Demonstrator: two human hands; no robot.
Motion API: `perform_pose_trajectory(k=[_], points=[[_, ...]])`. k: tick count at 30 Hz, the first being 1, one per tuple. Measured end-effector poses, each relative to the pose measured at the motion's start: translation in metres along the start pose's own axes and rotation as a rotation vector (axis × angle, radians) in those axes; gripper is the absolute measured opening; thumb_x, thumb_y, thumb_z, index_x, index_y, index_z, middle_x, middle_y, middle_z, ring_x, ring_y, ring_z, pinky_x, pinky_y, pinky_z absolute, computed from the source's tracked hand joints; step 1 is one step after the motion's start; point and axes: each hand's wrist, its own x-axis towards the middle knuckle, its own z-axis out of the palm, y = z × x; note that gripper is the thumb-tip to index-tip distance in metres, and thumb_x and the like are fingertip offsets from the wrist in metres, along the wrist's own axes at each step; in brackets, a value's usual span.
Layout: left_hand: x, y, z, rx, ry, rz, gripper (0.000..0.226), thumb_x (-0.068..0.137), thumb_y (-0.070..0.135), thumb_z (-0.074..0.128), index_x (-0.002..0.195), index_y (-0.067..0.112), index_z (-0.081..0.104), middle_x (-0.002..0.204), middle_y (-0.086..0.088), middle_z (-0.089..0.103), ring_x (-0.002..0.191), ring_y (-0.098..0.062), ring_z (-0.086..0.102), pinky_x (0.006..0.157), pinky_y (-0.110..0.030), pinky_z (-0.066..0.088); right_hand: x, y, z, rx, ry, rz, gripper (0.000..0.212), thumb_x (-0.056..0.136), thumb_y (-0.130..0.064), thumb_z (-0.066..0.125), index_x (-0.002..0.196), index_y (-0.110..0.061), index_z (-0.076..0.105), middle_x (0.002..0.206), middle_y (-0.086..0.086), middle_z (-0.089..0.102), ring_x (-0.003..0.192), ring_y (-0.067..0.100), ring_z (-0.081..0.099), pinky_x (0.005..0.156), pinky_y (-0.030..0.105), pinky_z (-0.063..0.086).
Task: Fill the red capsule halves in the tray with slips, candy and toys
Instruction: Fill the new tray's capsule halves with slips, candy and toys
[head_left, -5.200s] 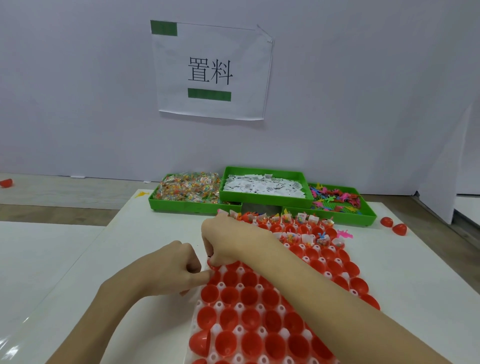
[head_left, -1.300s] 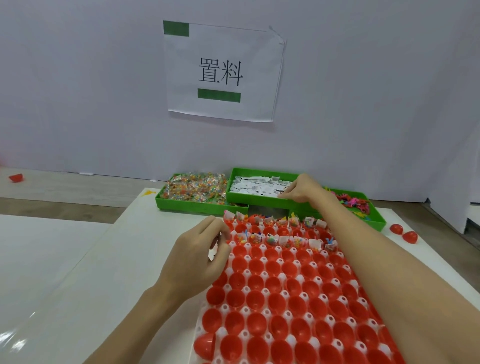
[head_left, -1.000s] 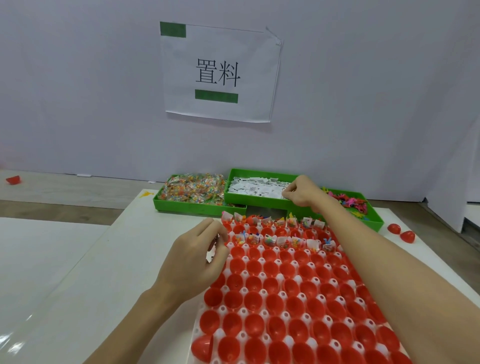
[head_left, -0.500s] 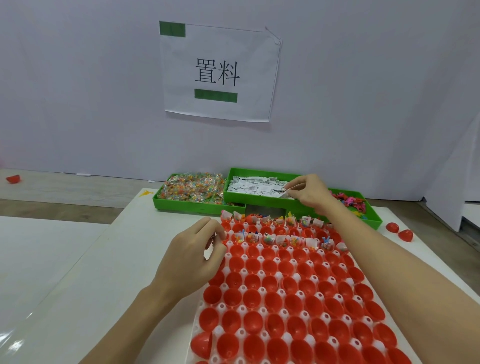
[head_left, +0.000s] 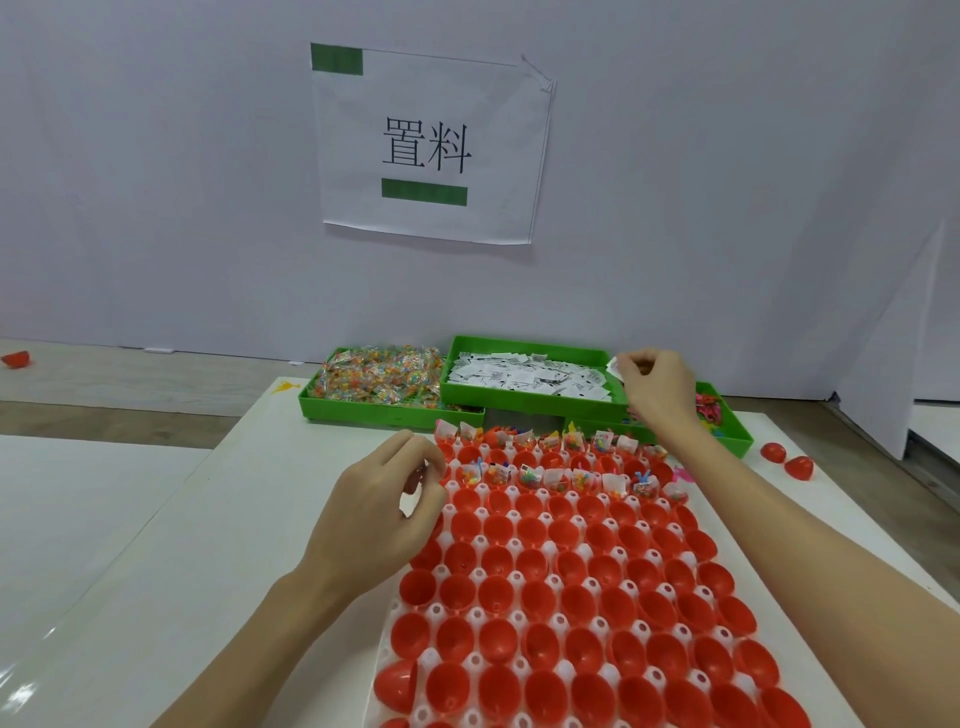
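Note:
A white tray (head_left: 383, 644) on the table holds several rows of red capsule halves (head_left: 545, 592). The two far rows (head_left: 550, 475) carry slips, candy and toys; the nearer ones look hollow. My right hand (head_left: 657, 389) hovers over the right end of the green slip bin (head_left: 519, 402) and pinches a white slip (head_left: 614, 367) between thumb and fingers. At the tray's far left corner, my left hand (head_left: 382, 512) has its fingers curled and its thumb against the index finger; I see nothing in it.
A green bin of wrapped candy (head_left: 374, 379) stands left of the slips, and a green bin of coloured toys (head_left: 719, 415) stands right. Two loose red halves (head_left: 787, 460) lie at the table's right. One red half (head_left: 395, 686) lies tipped at the tray's near left edge.
My right hand has risen from the slip pile and shifted slightly right with a slip pinched in it. My left hand has stayed by the tray's far left corner.

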Motion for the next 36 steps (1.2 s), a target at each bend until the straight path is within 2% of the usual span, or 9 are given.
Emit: perform_pose_trajectory(k=[2,4,6,9,14,18,25,30,36], points=[[0.003,0.004,0.001,-0.274,0.039,-0.190,0.015,0.100,0.010,0.062,0.098,0.020,0.073,0.079,0.012,0.066,0.068,-0.009,0.060,0.064,-0.015,0.048,-0.014,-0.002,-0.011,0.101,-0.014,0.027,0.024,0.102,-0.021,0.060,0.110,-0.003,0.073,0.088,0.008,0.071,0.072,0.017,0.062,0.072,0.038,0.056],[0.007,0.007,-0.001,-0.557,-0.015,-0.349,0.019,0.099,0.014,0.066,0.110,0.026,0.075,0.082,0.008,0.073,0.074,-0.011,0.068,0.074,-0.019,0.056,-0.036,-0.008,-0.022,0.242,-0.105,0.059,0.019,0.101,-0.017,0.060,0.110,-0.006,0.073,0.080,0.008,0.067,0.066,0.013,0.060,0.061,0.027,0.053],[0.008,0.008,-0.004,-0.696,-0.064,-0.408,0.024,0.095,0.021,0.070,0.118,0.027,0.072,0.085,-0.003,0.076,0.080,-0.023,0.073,0.081,-0.028,0.060,-0.064,-0.014,-0.034,0.348,-0.187,0.065,0.016,0.101,-0.011,0.059,0.106,-0.010,0.074,0.078,0.009,0.067,0.060,0.007,0.059,0.056,0.020,0.051],[0.010,0.014,-0.007,-0.801,-0.104,-0.441,0.022,0.087,0.020,0.076,0.109,0.023,0.074,0.087,-0.010,0.079,0.081,-0.026,0.076,0.078,-0.023,0.058,-0.107,-0.022,-0.049,0.419,-0.313,0.035,0.027,0.101,-0.003,0.057,0.101,-0.017,0.079,0.078,0.004,0.072,0.064,0.004,0.064,0.064,0.017,0.055],[0.009,0.025,-0.010,-0.808,-0.180,-0.447,0.013,0.081,0.024,0.082,0.093,0.020,0.079,0.089,-0.010,0.080,0.081,-0.018,0.077,0.069,-0.016,0.055,-0.160,-0.044,-0.060,0.534,-0.462,-0.012,0.026,0.098,-0.007,0.065,0.100,-0.028,0.081,0.095,-0.005,0.078,0.086,0.015,0.076,0.083,0.025,0.061],[0.006,0.040,-0.006,-0.848,-0.201,-0.415,0.025,0.080,0.031,0.086,0.098,0.016,0.079,0.095,-0.006,0.077,0.087,-0.014,0.072,0.076,-0.018,0.056,-0.179,-0.057,-0.055,0.493,-0.405,-0.101,0.015,0.091,-0.018,0.075,0.095,-0.031,0.081,0.095,-0.012,0.078,0.092,0.004,0.073,0.085,0.015,0.055],[0.000,0.053,0.002,-0.884,-0.174,-0.444,0.020,0.081,0.019,0.085,0.100,0.015,0.081,0.103,-0.008,0.079,0.100,-0.023,0.076,0.085,-0.021,0.058,-0.194,-0.059,-0.044,0.780,-0.443,0.031,0.008,0.088,-0.013,0.077,0.093,-0.019,0.080,0.093,0.005,0.079,0.090,0.020,0.077,0.082,0.025,0.060],[-0.001,0.054,0.004,-0.929,-0.120,-0.513,0.033,0.073,0.034,0.090,0.101,0.017,0.082,0.101,-0.009,0.080,0.101,-0.024,0.076,0.085,-0.020,0.057,-0.195,-0.057,-0.040,0.928,-0.581,0.237,0.027,0.076,-0.033,0.082,0.100,-0.021,0.080,0.099,0.003,0.078,0.096,0.014,0.073,0.086,0.024,0.056],[-0.002,0.054,0.010,-0.962,-0.028,-0.558,0.053,0.066,0.040,0.092,0.113,0.020,0.079,0.100,-0.010,0.078,0.096,-0.021,0.076,0.083,-0.020,0.057,-0.197,-0.056,-0.035,1.096,-0.619,0.309,0.026,0.074,-0.022,0.083,0.099,-0.017,0.080,0.098,0.008,0.076,0.095,0.015,0.071,0.084,0.023,0.055]])
